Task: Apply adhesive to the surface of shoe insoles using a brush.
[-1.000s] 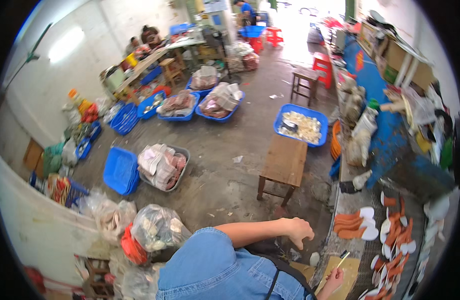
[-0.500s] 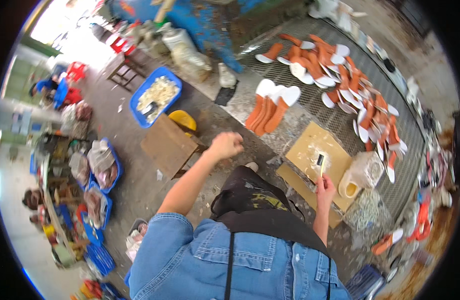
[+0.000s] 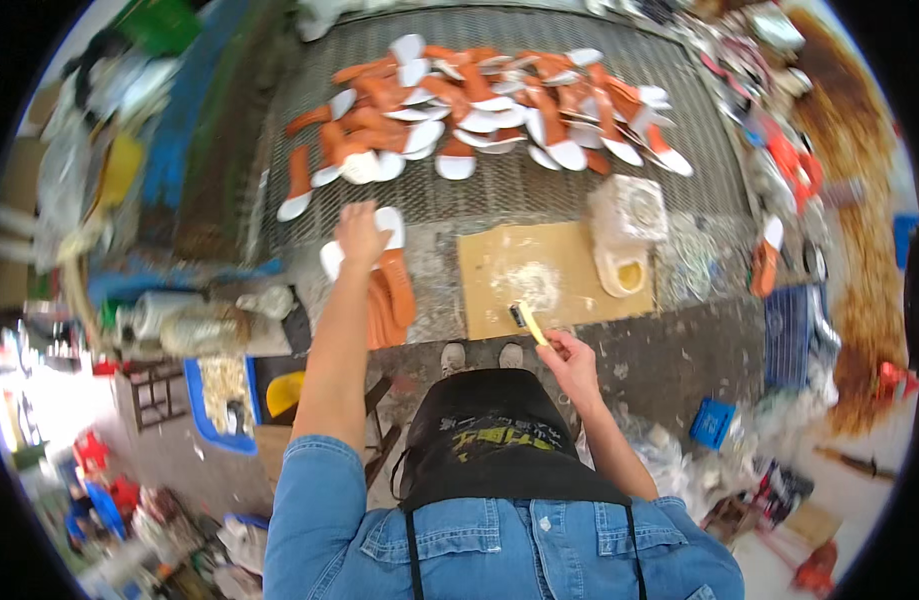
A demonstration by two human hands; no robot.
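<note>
My left hand (image 3: pixel 360 236) reaches over a small row of orange insoles (image 3: pixel 391 290) with white ends. Its fingers are stretched forward at the white ends, slightly blurred; whether they touch an insole I cannot tell. My right hand (image 3: pixel 571 361) is closed around the pale yellow handle of a small brush (image 3: pixel 530 322), whose dark head points up and left over the near edge of a cardboard sheet (image 3: pixel 489 270). White residue marks the cardboard's middle. At its right side stands a crusted white container (image 3: pixel 627 235) with yellowish stuff in its opening.
A large heap of orange and white insoles (image 3: pixel 469 110) lies on metal mesh (image 3: pixel 219 225) beyond. To the left are a blue tub (image 3: pixel 201 405) of pale scraps and a wooden stool (image 3: pixel 379 440). Blue crates (image 3: pixel 785 340) and plastic bags (image 3: pixel 659 455) lie right.
My view has turned right to face the mesh and insole heap. My left hand has moved from open space to the row of insoles. The right hand still holds the brush.
</note>
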